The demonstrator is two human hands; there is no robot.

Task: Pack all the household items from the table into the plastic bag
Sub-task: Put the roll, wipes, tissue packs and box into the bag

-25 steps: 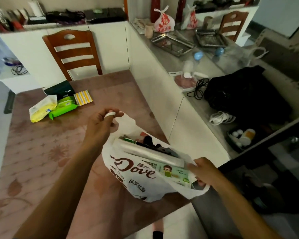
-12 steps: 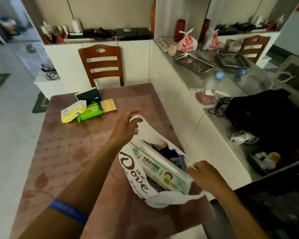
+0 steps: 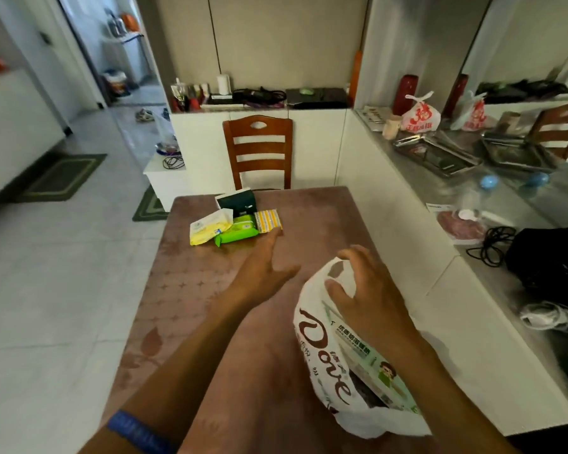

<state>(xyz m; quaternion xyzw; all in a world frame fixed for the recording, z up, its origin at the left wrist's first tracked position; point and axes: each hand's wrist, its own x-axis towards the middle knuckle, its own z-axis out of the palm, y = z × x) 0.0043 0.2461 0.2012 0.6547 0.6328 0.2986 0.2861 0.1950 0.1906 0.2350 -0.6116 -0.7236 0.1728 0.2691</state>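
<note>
While the bag is only loosely steadied, the risks run as follows.

Right grip: the right hand [image 3: 371,299] lies over the mouth of the plastic bag [image 3: 325,365], fingers curled at its white handle loop; whether they pinch the film or merely rest on it cannot be told.
Left grip: the left hand [image 3: 263,273] is flat and spread, holding nothing, fingertips stretched toward 12 o'clock.
Bag: it lies on its side on the table [image 3: 194,290] at 4 o'clock, printed boxes showing through the mouth.
Spill risk: a slack hold could let the mouth sag and the contents slide toward the table edge.
Remaining items: yellow pack [image 3: 210,227], green wipes pack [image 3: 238,231], striped packet [image 3: 268,220] and dark box [image 3: 238,202] cluster at 12 o'clock, touching one another.
Reach risk: a flat sweep might knock the striped packet aside rather than lift it.
Load risk: dropping in more items one-handed may collapse the opening.
</note>
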